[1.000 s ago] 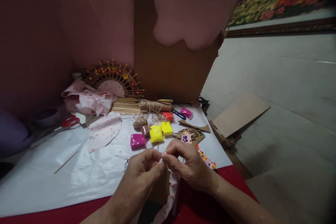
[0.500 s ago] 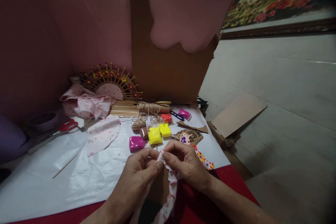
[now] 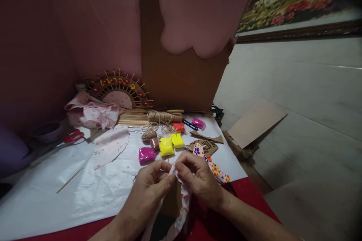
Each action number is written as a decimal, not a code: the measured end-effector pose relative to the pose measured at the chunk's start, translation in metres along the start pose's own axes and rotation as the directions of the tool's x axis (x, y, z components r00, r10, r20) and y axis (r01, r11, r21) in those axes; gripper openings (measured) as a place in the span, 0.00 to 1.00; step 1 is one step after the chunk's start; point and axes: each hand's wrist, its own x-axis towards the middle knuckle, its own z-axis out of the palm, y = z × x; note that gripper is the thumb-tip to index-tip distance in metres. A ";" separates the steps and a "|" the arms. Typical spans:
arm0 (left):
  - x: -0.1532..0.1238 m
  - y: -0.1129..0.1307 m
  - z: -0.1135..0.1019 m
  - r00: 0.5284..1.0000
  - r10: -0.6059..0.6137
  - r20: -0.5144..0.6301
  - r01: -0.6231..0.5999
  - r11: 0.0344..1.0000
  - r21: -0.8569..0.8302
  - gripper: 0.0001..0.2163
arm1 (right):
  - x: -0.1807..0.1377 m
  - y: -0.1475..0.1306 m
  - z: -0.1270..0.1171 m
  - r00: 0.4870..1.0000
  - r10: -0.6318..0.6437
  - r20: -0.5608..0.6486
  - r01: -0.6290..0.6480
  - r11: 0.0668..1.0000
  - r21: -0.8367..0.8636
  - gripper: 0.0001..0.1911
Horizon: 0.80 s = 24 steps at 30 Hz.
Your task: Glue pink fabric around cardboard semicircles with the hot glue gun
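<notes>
Both of my hands pinch one gathered strip of pale pink patterned fabric near the table's front edge. My left hand grips it between thumb and fingers at its upper bend. Right beside it, my right hand pinches the same bend, the fingertips almost touching. From there the strip hangs down in a loop, ruffled along its right side. Brown cardboard shows inside the loop; whether the fabric is joined to it I cannot tell. Just beyond the fingers lie yellow clay packets and a magenta packet.
Behind are twine, bamboo sticks and a decorated half-round fan. Red-handled scissors, a cut fabric piece and a thin stick lie left. A flower-patterned piece and cardboard scraps lie right.
My fingers stay pinched on the fabric at nearly the same spot. My right hand has shifted slightly, and the hanging strip has swung a little. The view has moved very slightly.
</notes>
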 end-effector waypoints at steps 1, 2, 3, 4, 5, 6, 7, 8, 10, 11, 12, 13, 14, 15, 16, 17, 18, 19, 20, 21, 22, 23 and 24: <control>-0.001 0.000 0.000 1.000 0.011 0.009 -0.011 1.000 0.002 0.09 | 0.000 0.000 0.001 1.000 0.003 -0.005 -0.003 1.000 0.004 0.14; -0.002 0.001 0.001 1.000 0.022 0.013 -0.022 1.000 0.001 0.09 | 0.000 0.001 0.002 1.000 -0.009 -0.011 0.009 1.000 -0.005 0.13; -0.003 0.001 0.001 1.000 0.028 0.013 -0.028 1.000 -0.003 0.09 | -0.001 0.002 0.003 0.999 -0.028 -0.020 0.028 0.999 -0.025 0.12; -0.003 0.001 0.001 1.000 0.022 0.006 -0.022 1.000 -0.009 0.09 | -0.001 0.003 0.004 0.998 -0.050 -0.028 0.048 0.998 -0.043 0.11; -0.003 0.001 0.001 1.000 0.004 -0.008 -0.004 1.000 -0.013 0.10 | -0.002 0.005 0.004 0.997 -0.065 -0.034 0.063 0.997 -0.049 0.11; -0.002 0.001 0.001 1.000 -0.022 -0.021 0.022 1.000 -0.015 0.10 | -0.002 0.006 0.003 0.997 -0.066 -0.037 0.064 0.997 -0.038 0.11; -0.002 0.001 0.001 0.998 -0.047 -0.034 0.046 0.999 -0.020 0.10 | -0.002 0.007 0.003 0.998 -0.051 -0.035 0.051 0.999 -0.007 0.12; -0.001 0.001 0.001 0.997 -0.070 -0.040 0.069 0.997 -0.030 0.10 | -0.001 0.007 0.002 0.999 -0.026 -0.030 0.027 0.999 0.039 0.15; 0.000 0.002 0.000 0.994 -0.095 -0.055 0.092 0.994 -0.065 0.09 | 0.000 0.005 -0.001 0.999 0.045 -0.024 -0.041 0.988 0.146 0.20; 0.001 0.002 0.000 0.993 -0.101 -0.065 0.096 0.992 -0.085 0.09 | 0.001 0.004 -0.002 0.996 0.085 -0.018 -0.080 0.978 0.193 0.21; 0.001 0.002 0.000 0.991 -0.104 -0.079 0.095 0.990 -0.107 0.08 | 0.001 0.003 -0.002 0.993 0.119 -0.010 -0.114 0.966 0.230 0.22; 0.001 0.003 -0.001 0.990 -0.105 -0.096 0.093 0.988 -0.123 0.08 | 0.001 0.002 -0.003 0.989 0.147 -0.002 -0.142 0.957 0.255 0.22; 0.001 0.002 -0.002 0.989 -0.102 -0.112 0.087 0.987 -0.132 0.08 | 0.002 0.001 -0.003 0.987 0.163 0.005 -0.159 0.950 0.269 0.20; 0.001 0.002 -0.003 0.987 -0.098 -0.124 0.081 0.988 -0.135 0.09 | 0.002 0.001 -0.003 0.985 0.170 0.010 -0.166 0.946 0.279 0.19; 0.001 0.002 -0.004 0.987 -0.090 -0.130 0.072 0.989 -0.132 0.09 | 0.002 0.001 -0.003 0.985 0.171 0.013 -0.167 0.944 0.285 0.18; 0.001 0.001 -0.004 0.988 -0.079 -0.135 0.062 0.990 -0.126 0.09 | 0.002 0.001 -0.003 0.985 0.171 0.014 -0.168 0.942 0.290 0.17; 0.001 0.000 -0.005 0.988 -0.070 -0.138 0.054 0.992 -0.118 0.09 | 0.002 0.002 -0.003 0.984 0.176 0.019 -0.173 0.939 0.296 0.16; 0.001 0.000 -0.006 0.988 -0.064 -0.139 0.049 0.993 -0.111 0.09 | 0.002 0.003 -0.003 0.983 0.183 0.024 -0.182 0.936 0.302 0.16; 0.001 -0.001 -0.006 0.989 -0.059 -0.139 0.044 0.993 -0.107 0.09 | 0.002 0.003 -0.002 0.981 0.192 0.032 -0.192 0.933 0.305 0.16; 0.001 -0.001 -0.006 0.989 -0.054 -0.139 0.040 0.994 -0.104 0.09 | 0.002 0.003 -0.002 0.979 0.199 0.038 -0.201 0.930 0.308 0.16; 0.001 -0.001 -0.006 0.989 -0.052 -0.139 0.037 0.994 -0.105 0.09 | 0.002 0.004 -0.001 0.979 0.202 0.041 -0.204 0.927 0.314 0.15; 0.001 0.000 -0.006 0.989 -0.053 -0.140 0.038 0.993 -0.108 0.09 | 0.002 0.004 0.000 0.979 0.201 0.044 -0.204 0.924 0.324 0.15; 0.001 0.000 -0.005 0.988 -0.054 -0.143 0.039 0.993 -0.110 0.09 | 0.002 0.004 0.000 0.979 0.197 0.050 -0.202 0.922 0.331 0.14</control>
